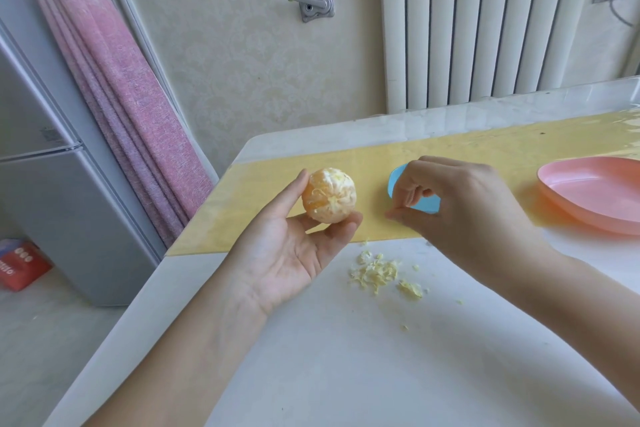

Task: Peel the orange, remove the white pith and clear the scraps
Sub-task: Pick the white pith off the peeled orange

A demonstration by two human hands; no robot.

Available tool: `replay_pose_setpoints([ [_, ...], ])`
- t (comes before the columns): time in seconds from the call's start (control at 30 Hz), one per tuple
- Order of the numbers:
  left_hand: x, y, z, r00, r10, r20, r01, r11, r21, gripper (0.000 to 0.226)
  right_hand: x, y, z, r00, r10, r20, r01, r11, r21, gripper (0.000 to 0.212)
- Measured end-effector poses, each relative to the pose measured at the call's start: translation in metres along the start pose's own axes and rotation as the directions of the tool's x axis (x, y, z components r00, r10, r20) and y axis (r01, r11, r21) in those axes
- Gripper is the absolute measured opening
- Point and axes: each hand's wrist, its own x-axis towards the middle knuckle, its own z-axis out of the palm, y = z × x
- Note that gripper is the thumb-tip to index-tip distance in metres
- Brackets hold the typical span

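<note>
My left hand (277, 253) holds the peeled orange (329, 195) between thumb and fingertips, above the yellow mat (485, 149). White pith threads still cling to its top. My right hand (460, 204) hovers to the orange's right with thumb and forefinger pinched together; whether a shred of pith sits between them is too small to tell. A small pile of pale pith scraps (377, 272) lies on the white table (346, 357) below my hands. A blue dish (396, 180) is partly hidden behind my right hand.
A pink tray (595, 194) stands at the right on the yellow mat. The table's left edge runs diagonally, with a grey fridge (52, 201) and a pink curtain (121, 97) beyond it. A radiator (485, 21) is behind the table.
</note>
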Motion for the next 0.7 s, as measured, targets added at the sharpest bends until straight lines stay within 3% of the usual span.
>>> replay_pose_setpoints([
  [0.17,0.002,0.001,-0.003,1.000,-0.006,0.002,0.006,0.999,-0.036,0.065,-0.002,-0.007,0.004,0.999,-0.004,0.039,0.002,0.998,0.060,0.035],
  [0.27,0.002,0.001,-0.001,1.000,0.025,0.006,-0.025,0.999,-0.048,0.072,-0.005,-0.007,0.008,0.994,-0.040,0.105,0.032,0.997,0.076,0.024],
  [0.43,0.003,0.001,-0.004,1.000,0.022,-0.004,-0.022,1.000,-0.018,0.078,-0.005,-0.009,0.006,0.981,0.092,0.169,-0.113,0.986,0.120,0.022],
  [0.57,0.003,0.000,-0.004,0.999,0.035,-0.006,-0.035,0.999,-0.003,0.073,-0.003,-0.014,0.000,0.977,0.119,0.176,-0.138,0.985,0.102,0.015],
  [0.7,0.001,-0.001,-0.001,0.998,0.059,0.000,-0.059,0.998,0.002,0.066,-0.003,-0.016,0.001,0.991,0.038,0.130,-0.053,0.993,0.110,0.022],
])
